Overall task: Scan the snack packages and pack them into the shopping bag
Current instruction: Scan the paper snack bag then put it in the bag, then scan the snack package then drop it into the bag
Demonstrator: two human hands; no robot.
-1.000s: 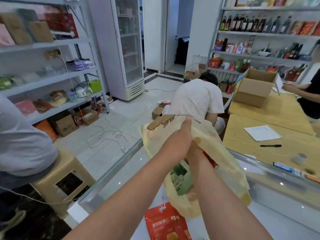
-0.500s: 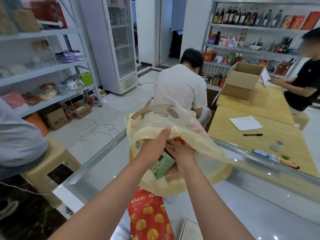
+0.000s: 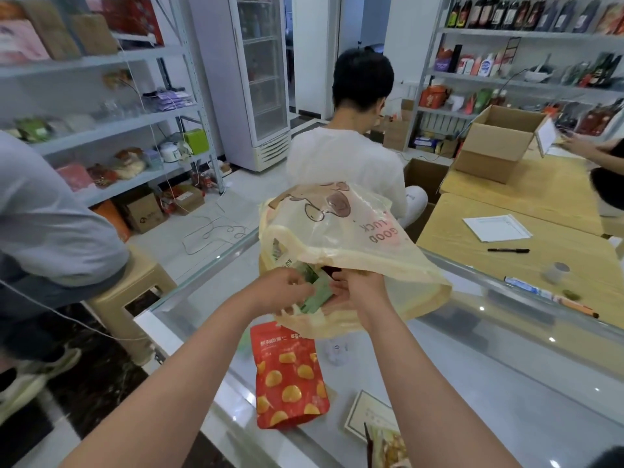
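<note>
While both hands pinch the bag mouth, counter edge lies just left.

shopping bag printed "GOOD LUCK"

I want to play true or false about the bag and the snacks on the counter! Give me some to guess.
1. The red pack is inside the bag. False: it lies on the glass counter, in front of the bag.
2. Both hands are at the bag's mouth. True: left hand, right hand.
3. A green pack is between the hands. True.
4. The bag is blue. False: it is pale yellow.
5. A black pen lies on the wooden table. True.
</note>
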